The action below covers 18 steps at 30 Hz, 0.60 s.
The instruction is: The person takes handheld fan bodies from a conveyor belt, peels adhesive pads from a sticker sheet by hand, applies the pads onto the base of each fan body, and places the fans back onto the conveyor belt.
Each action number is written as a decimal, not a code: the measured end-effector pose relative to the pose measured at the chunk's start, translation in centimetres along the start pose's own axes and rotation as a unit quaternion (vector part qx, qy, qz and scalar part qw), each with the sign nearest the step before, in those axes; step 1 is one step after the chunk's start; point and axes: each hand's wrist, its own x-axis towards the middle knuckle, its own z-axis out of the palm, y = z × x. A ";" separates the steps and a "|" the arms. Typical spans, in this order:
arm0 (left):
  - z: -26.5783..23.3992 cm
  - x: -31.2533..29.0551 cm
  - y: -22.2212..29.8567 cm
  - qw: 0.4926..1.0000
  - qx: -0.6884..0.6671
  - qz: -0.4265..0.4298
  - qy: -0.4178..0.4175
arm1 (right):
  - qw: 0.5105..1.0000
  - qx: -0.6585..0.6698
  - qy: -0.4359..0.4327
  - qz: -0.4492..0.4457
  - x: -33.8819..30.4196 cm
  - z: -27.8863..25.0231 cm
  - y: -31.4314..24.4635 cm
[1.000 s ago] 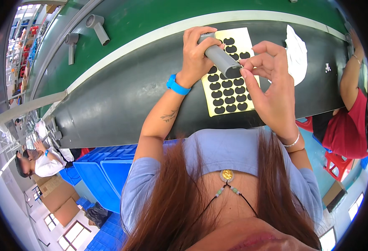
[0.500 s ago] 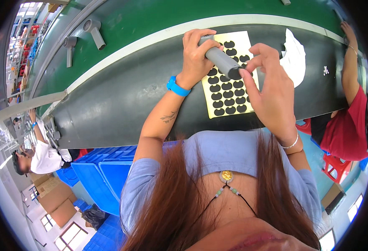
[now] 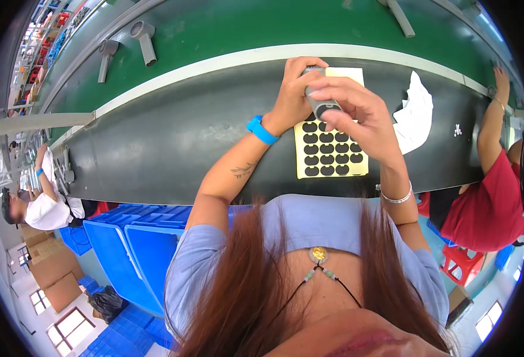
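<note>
Both hands raised together over the far edge of the dark table

The left hand is curled shut, thumb side up, its forearm rising bare from the lower left with a blue band at the wrist. The right hand meets it from the right, fingers bent and pinched inward, knuckles toward the camera, a thin silver bangle on its wrist.

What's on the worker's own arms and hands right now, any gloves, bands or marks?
No gloves: both hands are bare. The left hand has a bright blue wristband at the wrist and a small dark tattoo on the forearm. The right hand has a thin silver bangle. Short light-blue sleeves end above the elbows.
</note>
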 end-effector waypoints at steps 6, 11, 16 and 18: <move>0.1 -0.6 -1.7 0.998 0.050 0.036 -0.030 | 0.990 -0.128 -0.037 -0.051 1.5 0.4 0.3; -0.2 -0.7 -0.8 0.994 0.069 -0.065 0.056 | 0.972 -0.172 -0.007 -0.159 5.4 -1.9 0.3; 0.7 -1.5 -0.5 0.990 0.086 -0.087 -0.074 | 0.863 -0.493 0.021 -0.112 13.6 -7.5 8.7; 0.6 -1.0 -0.5 0.985 0.065 -0.072 -0.143 | 0.787 -0.611 -0.013 -0.086 15.7 -10.6 12.2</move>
